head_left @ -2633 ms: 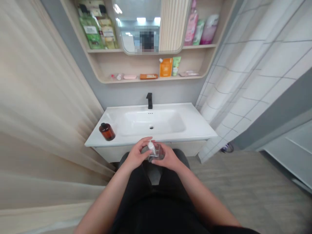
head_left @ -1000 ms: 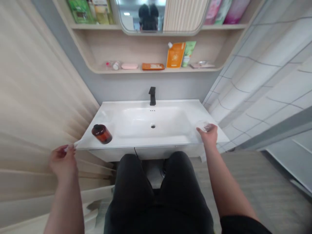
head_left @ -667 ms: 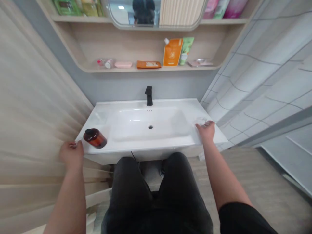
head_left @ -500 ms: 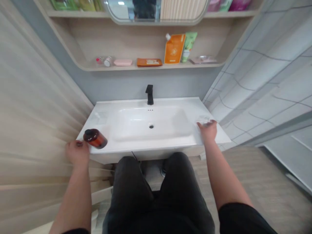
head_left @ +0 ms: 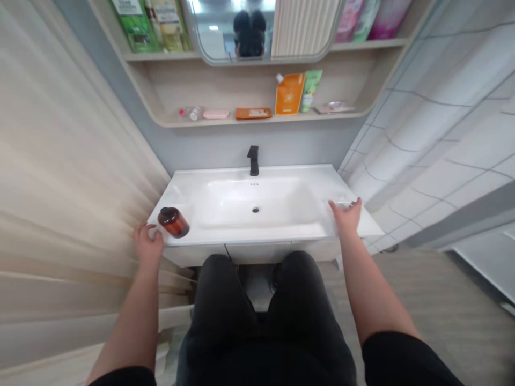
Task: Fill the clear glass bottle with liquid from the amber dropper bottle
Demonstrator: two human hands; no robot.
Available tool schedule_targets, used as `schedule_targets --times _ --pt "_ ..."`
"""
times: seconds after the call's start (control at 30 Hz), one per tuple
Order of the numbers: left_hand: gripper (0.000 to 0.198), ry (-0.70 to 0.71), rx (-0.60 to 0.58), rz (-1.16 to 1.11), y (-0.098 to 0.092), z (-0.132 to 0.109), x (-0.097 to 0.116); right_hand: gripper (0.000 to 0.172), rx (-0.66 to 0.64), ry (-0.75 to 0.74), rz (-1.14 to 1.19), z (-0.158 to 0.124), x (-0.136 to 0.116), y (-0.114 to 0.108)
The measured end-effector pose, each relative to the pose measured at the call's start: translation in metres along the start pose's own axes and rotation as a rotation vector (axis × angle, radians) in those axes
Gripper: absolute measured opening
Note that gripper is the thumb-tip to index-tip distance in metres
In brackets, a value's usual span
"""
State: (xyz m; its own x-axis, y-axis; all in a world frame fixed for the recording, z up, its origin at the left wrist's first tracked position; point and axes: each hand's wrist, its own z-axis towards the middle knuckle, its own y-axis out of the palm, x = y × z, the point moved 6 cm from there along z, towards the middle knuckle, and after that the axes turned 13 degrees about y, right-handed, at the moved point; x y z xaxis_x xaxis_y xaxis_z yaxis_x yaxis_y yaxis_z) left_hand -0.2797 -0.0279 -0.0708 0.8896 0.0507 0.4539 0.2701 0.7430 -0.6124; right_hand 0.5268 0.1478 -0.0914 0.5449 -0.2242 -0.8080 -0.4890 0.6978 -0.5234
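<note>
A dark amber bottle [head_left: 174, 222] with a black cap stands on the left end of the white washbasin counter [head_left: 281, 234], leaning in view. Just left of it is my left hand [head_left: 148, 244], with thumb and fingers curled but apart and nothing visible between them. At the counter's right end, my right hand [head_left: 347, 217] has its thumb and fingers spread around a clear container [head_left: 343, 204], whose shape is hard to make out. Another faint clear object [head_left: 175, 193] sits behind the bottle.
A black faucet [head_left: 253, 161] rises behind the sink basin [head_left: 225, 214]. Above, a shelf [head_left: 217, 123] carries an orange pouch [head_left: 289, 95], a green tube [head_left: 311, 90] and small packs. A mirror [head_left: 257, 56] hangs higher. A curtain [head_left: 80, 177] borders the left, a tiled wall [head_left: 426, 161] the right.
The view has tilted up and shifted slightly left, showing more of the upper shelf. My left hand remains beside the bottle, its fingers more apart. My right hand stays at the clear container.
</note>
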Motion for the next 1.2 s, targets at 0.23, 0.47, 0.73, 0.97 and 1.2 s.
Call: schedule_targets --times 0.23,0.47,0.73,0.97,1.2 --pt "0.107 -0.08 -0.07 -0.386 0.003 0.014 0.044 0.077 0.178 -0.078 0.216 -0.086 -0.026 -0.055" --pt "0.093 -0.248 -0.201 -0.204 0.017 0.021 0.088 0.04 -0.273 -0.231 0.327 -0.201 -0.071 -0.054" --pt "0.072 0.037 -0.261 -0.593 -0.009 -0.086 0.248 0.087 -1.046 -0.463 0.386 -0.32 -0.162 -0.042" --pt "0.084 0.266 -0.371 -0.858 -0.036 -0.127 0.339 0.095 -1.141 -0.268 0.622 -0.366 -0.169 -0.047" --pt "0.046 0.373 -0.756 -1.115 -0.055 -0.117 0.356 0.096 -1.174 -0.241 0.526 -0.356 -0.137 -0.07"
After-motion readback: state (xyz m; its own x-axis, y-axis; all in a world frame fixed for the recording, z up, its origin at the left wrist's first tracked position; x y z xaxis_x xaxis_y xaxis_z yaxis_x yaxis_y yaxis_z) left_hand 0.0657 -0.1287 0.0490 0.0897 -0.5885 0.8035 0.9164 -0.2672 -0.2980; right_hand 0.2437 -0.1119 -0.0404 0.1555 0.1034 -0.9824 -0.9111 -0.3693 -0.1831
